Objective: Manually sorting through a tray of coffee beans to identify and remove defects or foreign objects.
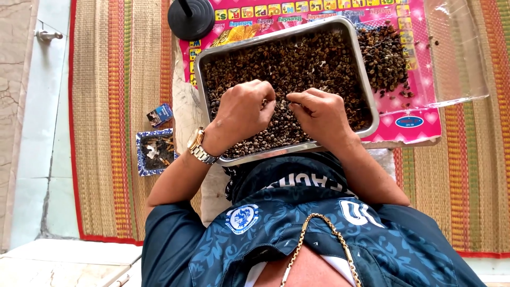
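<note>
Head view, tray: your metal tray (pixel 366 95) rests against your lap and tilts toward you, so the dried beans (pixel 297 69) stay within reach of both hands and gather at the near edge.
Head view, left hand: your left hand (pixel 241 111) lies knuckles-up on the beans, fingers curled under. The grip is narrow, fingertips pinched together on one or a few beans (which ones, you cannot tell from here).
Head view, right hand: your right hand (pixel 321 111) mirrors it just beside the left, thumb and forefinger drawn to a point and touching the bean layer. The grip is closed small, again on something too tiny to make out.
Head view, why so close: the two hands nearly meet at the tray's middle, which lets the fingertips work the same patch together.
Head view, wristwatch: a gold wristwatch (pixel 199 146) sits on your left wrist, just off the tray rim.
Head view, loose pile: darker husks (pixel 385 53) lie outside the tray on the pink printed sheet (pixel 419 119), kept apart from the tray's contents.
Head view, surroundings: a striped woven mat (pixel 117 106) covers the floor; a small patterned dish (pixel 154 151) sits to your left, well apart from the tray; a black round base (pixel 191 18) stands beyond the tray's far corner.
</note>
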